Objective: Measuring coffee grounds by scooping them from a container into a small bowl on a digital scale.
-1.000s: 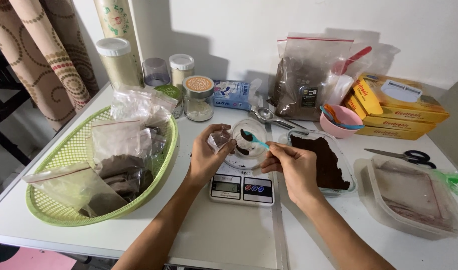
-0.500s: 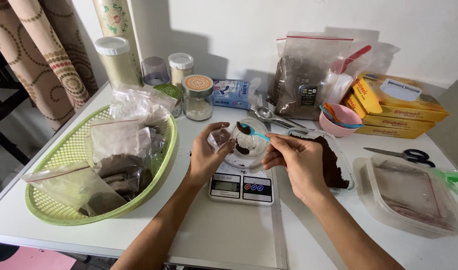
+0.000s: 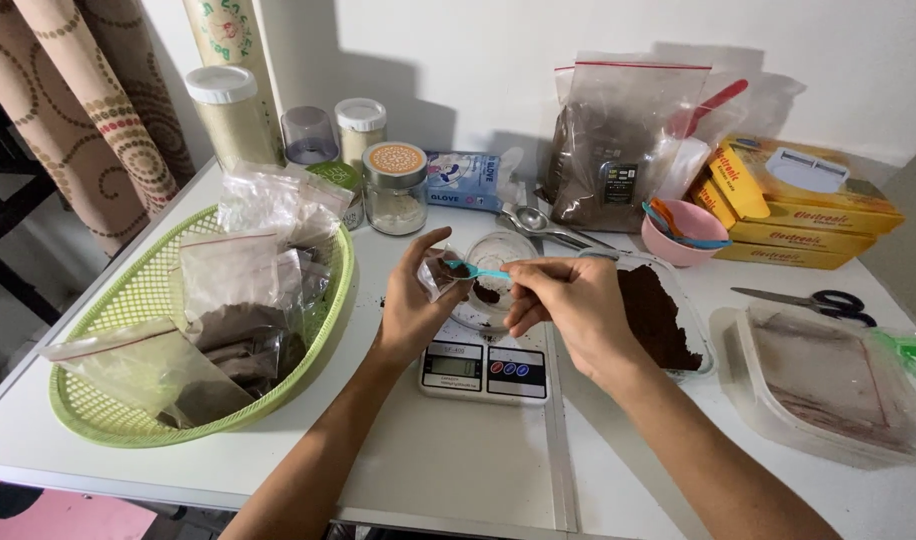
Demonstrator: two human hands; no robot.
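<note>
The left hand (image 3: 410,300) pinches a small clear bag (image 3: 440,275) at frame centre; the right hand (image 3: 568,305) grips a teal spoon (image 3: 478,270) tipped into it, above a digital scale (image 3: 483,368). Yellow boxes (image 3: 798,205) stack upper right; a large zip bag (image 3: 623,140) of brown powder stands behind.

A thin teal plastic spoon (image 3: 481,271) meets a clear glossy plastic bag (image 3: 440,277); beside them, a smooth plastic scale (image 3: 485,369) on the matt white counter (image 3: 458,470).
</note>
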